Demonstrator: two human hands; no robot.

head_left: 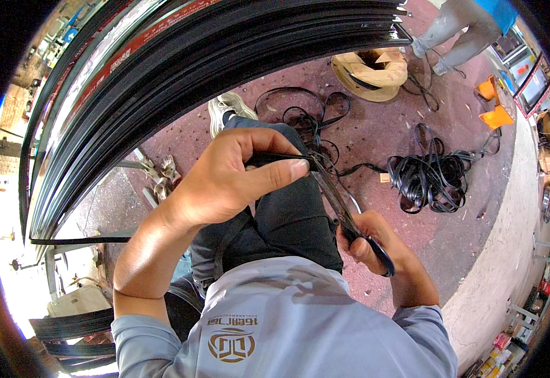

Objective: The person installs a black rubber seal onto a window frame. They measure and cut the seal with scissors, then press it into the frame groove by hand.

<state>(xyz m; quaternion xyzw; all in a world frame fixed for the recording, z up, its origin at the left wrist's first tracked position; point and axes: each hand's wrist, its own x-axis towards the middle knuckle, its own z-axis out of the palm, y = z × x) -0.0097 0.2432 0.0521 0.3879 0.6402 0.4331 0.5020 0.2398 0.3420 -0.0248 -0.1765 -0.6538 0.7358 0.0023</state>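
My left hand (227, 167) is closed, pinching a black strip (272, 157) between thumb and fingers above my lap. My right hand (372, 242) is wrapped around the dark handles of long-bladed scissors (338, 205). Their blades point up and to the left, and the tips meet the strip just beyond my left fingertips. Whether the blades have cut into it, I cannot tell. Past the tips, more black strip lies in loose loops (312, 120) on the floor. A larger tangle of shiny black strip (429, 173) sits to the right.
Long black profiles (224, 53) with some red bands are stacked across the far left. A tan wrapped coil (370, 74) lies on the reddish floor (388, 132). Another person's grey-clad legs (457, 31) stand at the far right, near an orange object (495, 104).
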